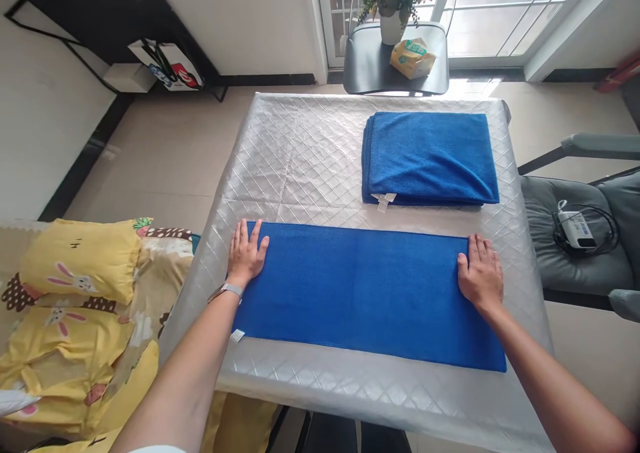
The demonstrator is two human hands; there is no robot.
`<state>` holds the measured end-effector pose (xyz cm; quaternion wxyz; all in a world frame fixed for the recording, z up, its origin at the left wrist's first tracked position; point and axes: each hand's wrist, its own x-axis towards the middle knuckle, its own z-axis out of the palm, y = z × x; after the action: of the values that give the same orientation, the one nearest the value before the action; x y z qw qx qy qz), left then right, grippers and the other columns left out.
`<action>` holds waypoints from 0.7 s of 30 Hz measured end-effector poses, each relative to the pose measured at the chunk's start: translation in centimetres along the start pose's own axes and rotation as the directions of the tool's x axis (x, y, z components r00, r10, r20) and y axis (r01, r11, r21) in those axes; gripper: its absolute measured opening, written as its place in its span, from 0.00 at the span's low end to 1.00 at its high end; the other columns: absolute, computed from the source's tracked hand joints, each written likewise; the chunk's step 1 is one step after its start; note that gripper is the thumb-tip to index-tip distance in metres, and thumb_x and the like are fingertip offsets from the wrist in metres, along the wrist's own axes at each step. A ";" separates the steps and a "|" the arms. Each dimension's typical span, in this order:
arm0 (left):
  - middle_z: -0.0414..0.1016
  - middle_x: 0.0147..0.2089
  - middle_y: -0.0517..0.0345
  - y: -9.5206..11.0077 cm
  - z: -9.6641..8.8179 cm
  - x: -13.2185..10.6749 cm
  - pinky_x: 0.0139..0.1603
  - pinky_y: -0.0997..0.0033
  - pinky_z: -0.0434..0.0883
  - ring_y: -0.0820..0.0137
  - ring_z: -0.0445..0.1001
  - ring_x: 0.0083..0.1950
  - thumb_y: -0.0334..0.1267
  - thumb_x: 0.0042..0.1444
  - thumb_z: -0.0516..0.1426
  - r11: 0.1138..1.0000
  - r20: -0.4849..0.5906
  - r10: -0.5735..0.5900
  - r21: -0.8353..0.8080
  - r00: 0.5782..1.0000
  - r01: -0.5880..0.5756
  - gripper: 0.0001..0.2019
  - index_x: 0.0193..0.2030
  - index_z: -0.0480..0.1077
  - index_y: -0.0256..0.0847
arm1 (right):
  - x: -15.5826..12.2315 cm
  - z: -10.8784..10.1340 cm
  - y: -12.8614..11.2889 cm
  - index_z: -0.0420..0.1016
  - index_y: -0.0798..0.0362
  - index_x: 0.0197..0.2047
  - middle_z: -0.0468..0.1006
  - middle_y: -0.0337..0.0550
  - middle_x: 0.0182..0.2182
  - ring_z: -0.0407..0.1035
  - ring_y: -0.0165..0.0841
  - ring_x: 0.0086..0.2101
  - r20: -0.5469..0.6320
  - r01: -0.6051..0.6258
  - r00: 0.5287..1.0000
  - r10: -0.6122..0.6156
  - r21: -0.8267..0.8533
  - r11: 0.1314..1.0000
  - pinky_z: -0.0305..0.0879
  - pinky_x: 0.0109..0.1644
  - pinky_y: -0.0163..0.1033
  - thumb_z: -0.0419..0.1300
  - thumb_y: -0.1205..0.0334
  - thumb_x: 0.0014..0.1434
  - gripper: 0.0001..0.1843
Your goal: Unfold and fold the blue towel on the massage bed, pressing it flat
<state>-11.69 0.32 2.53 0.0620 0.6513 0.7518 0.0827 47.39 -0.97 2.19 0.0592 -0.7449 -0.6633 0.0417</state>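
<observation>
A blue towel (360, 293) lies flat across the table as a long rectangle, with a small white tag at its near left corner. My left hand (247, 253) rests palm down on its far left corner, fingers spread. On the far right corner lies my right hand (481, 271), flat, with fingers stretched forward. Neither hand grips the cloth. Beyond the towel sits a stack of folded blue towels (433, 156), with white tags sticking out at its near left corner.
A silvery quilted cover (300, 153) drapes the table. Behind stands a black chair (360, 60) with a flower pot (393, 26) and a tissue pack (413, 58). At right, a grey armchair (545, 260) holds a cabled device (577, 230). Yellow bedding (80, 260) lies at left.
</observation>
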 end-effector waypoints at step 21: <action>0.37 0.81 0.43 0.5 -0.5 -0.3 0.76 0.40 0.48 0.50 0.40 0.81 0.50 0.72 0.42 0.999 -0.012 0.009 -0.037 1.000 -0.009 0.30 0.77 0.53 0.42 | 0.3 -0.2 0.1 0.50 0.60 0.77 0.52 0.54 0.75 0.43 0.47 0.73 0.025 -0.038 0.999 0.037 0.028 0.999 0.44 0.76 0.59 0.36 0.47 0.72 0.38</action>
<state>-11.28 0.10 3.08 0.0693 0.6529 0.7475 0.1009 47.52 -0.70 2.35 0.0610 -0.7558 -0.6491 0.0614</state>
